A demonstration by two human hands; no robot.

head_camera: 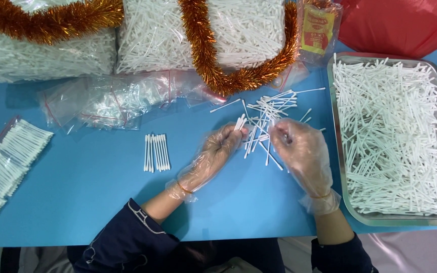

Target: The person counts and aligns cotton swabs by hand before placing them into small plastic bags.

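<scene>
We grip a swab bundle (240, 123) in our left hand (218, 151); our right hand (299, 149) pinches at the loose swabs (269, 114) just ahead, lying every way.

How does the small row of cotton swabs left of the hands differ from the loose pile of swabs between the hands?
The small row lies neat, its swabs parallel and side by side; the loose pile is scattered, with swabs crossing at all angles. The row holds only a few swabs; the pile holds many more. No hand touches the row, while the left hand and right hand work at the pile. Both are white swabs on the blue table.
</scene>
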